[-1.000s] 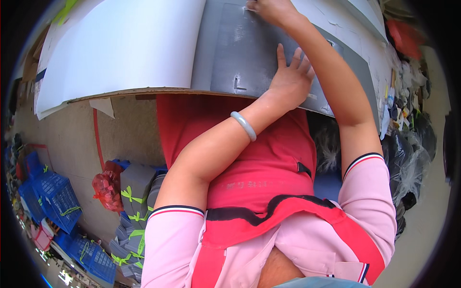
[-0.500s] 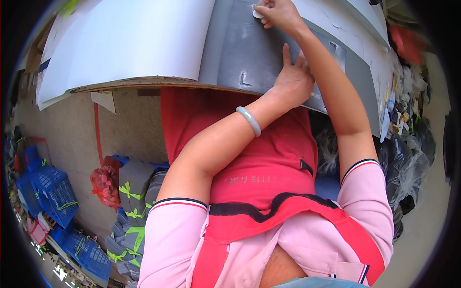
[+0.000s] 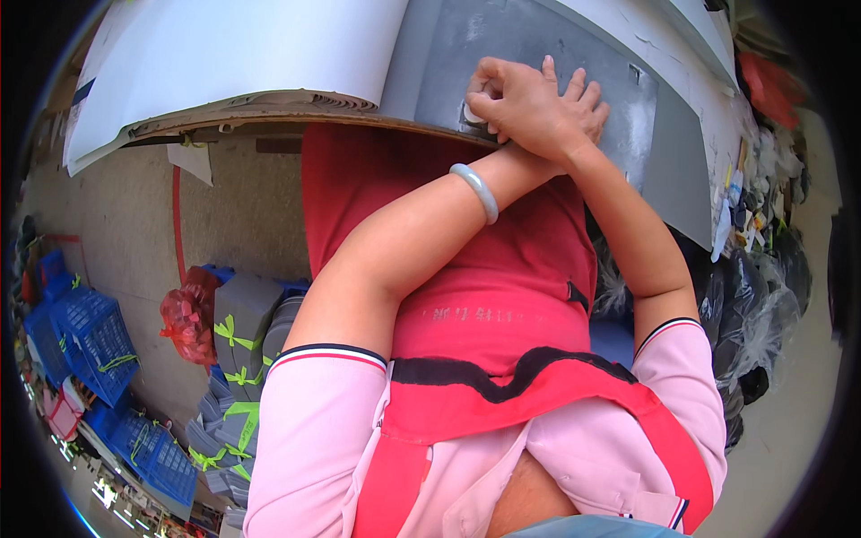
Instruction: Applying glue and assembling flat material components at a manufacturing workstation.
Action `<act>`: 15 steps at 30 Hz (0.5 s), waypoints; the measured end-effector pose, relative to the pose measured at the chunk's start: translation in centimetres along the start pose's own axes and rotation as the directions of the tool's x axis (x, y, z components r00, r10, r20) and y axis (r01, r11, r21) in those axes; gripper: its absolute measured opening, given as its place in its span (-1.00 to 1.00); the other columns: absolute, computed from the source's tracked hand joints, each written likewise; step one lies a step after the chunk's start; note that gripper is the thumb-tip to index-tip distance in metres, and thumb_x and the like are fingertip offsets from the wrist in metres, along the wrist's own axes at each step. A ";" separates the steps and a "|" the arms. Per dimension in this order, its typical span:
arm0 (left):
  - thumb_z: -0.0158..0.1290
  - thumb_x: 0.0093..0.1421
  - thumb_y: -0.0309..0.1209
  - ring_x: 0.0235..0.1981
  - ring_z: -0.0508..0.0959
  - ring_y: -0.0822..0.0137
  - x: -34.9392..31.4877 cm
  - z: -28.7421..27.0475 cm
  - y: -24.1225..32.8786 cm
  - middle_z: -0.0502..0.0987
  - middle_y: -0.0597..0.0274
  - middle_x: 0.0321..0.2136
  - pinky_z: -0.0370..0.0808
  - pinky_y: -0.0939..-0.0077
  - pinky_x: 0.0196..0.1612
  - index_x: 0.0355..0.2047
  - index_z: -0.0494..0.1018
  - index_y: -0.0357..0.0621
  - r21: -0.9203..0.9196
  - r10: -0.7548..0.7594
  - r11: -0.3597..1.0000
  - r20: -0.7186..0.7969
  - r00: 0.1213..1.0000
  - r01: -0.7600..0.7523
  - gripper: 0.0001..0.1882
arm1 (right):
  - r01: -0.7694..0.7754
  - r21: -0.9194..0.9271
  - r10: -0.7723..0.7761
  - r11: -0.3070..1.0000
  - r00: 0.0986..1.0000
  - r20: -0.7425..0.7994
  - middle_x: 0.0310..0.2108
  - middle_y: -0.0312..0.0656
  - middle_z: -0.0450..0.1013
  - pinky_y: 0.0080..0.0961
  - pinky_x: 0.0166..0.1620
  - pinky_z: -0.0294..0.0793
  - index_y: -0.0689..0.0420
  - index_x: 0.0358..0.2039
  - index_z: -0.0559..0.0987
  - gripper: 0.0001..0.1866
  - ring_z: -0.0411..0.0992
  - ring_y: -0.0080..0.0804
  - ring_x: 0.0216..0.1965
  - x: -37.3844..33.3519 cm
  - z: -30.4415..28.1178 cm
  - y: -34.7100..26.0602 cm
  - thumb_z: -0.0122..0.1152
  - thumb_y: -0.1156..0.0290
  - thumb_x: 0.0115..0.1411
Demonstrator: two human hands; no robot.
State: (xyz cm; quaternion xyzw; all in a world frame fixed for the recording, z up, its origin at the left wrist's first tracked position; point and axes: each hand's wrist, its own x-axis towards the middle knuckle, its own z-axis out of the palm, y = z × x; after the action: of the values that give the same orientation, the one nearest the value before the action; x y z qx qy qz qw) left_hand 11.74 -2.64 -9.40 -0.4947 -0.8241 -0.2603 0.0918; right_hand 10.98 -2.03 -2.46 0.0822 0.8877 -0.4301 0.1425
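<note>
A dark grey template panel [image 3: 520, 40] with small cut-outs and white smears lies on a larger grey sheet [image 3: 679, 152] on the work table. On the panel my left hand [image 3: 587, 103] rests with its fingers spread, partly covered by my right hand. Crossing over my left wrist, my right hand [image 3: 529, 103] pinches a small round white piece [image 3: 472, 115], which looks like chalk, near the panel's front edge. The bracelet [image 3: 475, 193] is on my left forearm.
Curling white sheets [image 3: 242, 54] are stacked at the left of the table. Blue plastic baskets [image 3: 94, 341], a red bag [image 3: 188, 318] and tied grey bundles [image 3: 242, 323] stand on the floor at left. Black plastic bags [image 3: 744, 296] sit at right.
My right hand has come down from the panel's far part to its near edge with the white piece, now crossing over my left wrist. My left hand stays on the panel.
</note>
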 end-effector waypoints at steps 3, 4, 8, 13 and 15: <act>-0.01 0.31 -0.15 0.41 0.16 -0.08 0.2 0.5 0.0 0.33 0.03 0.22 -0.07 -0.67 0.28 0.09 0.44 -0.03 0.042 -0.011 0.999 0.032 0.999 0.009 -0.59 | 0.134 -0.144 -0.143 0.980 0.988 -0.059 -0.54 -0.07 0.54 -0.40 -0.40 0.55 0.25 -0.33 0.57 -0.83 0.52 -0.29 -0.59 -0.3 0.5 -0.9 0.21 0.39 0.16; 0.00 0.31 -0.15 0.41 0.15 -0.08 0.1 0.6 -0.1 0.32 0.03 0.23 -0.06 -0.67 0.27 0.09 0.44 -0.03 0.021 -0.012 1.000 0.012 1.000 0.012 -0.60 | 0.086 -0.175 -0.080 0.981 0.996 0.042 -0.50 -0.04 0.56 -0.35 -0.35 0.55 0.24 -0.31 0.56 -0.82 0.54 -0.24 -0.53 -0.2 -0.1 -1.7 0.21 0.39 0.16; 0.02 0.30 -0.16 0.41 0.15 -0.07 -0.2 1.0 -0.4 0.31 0.06 0.25 -0.05 -0.67 0.27 0.08 0.45 -0.02 0.000 -0.003 1.000 -0.047 0.999 0.004 -0.60 | 0.100 -0.171 -0.077 0.980 0.988 0.134 -0.40 -0.05 0.60 -0.31 -0.20 0.54 0.19 -0.24 0.57 -0.82 0.61 -0.17 -0.34 -1.4 -0.9 -2.2 0.25 0.35 0.22; 0.04 0.28 -0.16 0.41 0.16 -0.06 0.1 0.4 0.2 0.34 0.07 0.24 -0.05 -0.67 0.27 0.07 0.46 -0.03 0.002 -0.036 0.999 -0.026 0.999 0.036 -0.60 | 0.283 -0.273 -0.307 0.919 0.951 -0.047 -0.30 -0.07 0.62 -0.29 -0.09 0.50 0.17 -0.19 0.59 -0.76 0.60 -0.08 -0.22 -2.2 -0.6 0.8 0.26 0.27 0.28; 0.04 0.28 -0.16 0.41 0.17 -0.05 0.2 -0.1 0.2 0.35 0.07 0.23 -0.06 -0.66 0.27 0.07 0.47 -0.03 0.005 -0.045 0.999 -0.003 0.999 0.045 -0.59 | 0.372 -0.401 -0.412 0.837 0.911 -0.015 -0.27 -0.03 0.61 -0.20 -0.10 0.51 0.18 -0.22 0.59 -0.78 0.58 -0.02 -0.20 -2.4 0.0 0.9 0.24 0.27 0.28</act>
State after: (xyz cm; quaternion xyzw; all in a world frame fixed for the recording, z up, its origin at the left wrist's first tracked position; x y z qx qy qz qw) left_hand 11.83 -2.47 -9.14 -0.4754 -0.8355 -0.2610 0.0887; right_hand 13.48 -1.48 -2.34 -0.1098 0.9590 -0.2604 0.0199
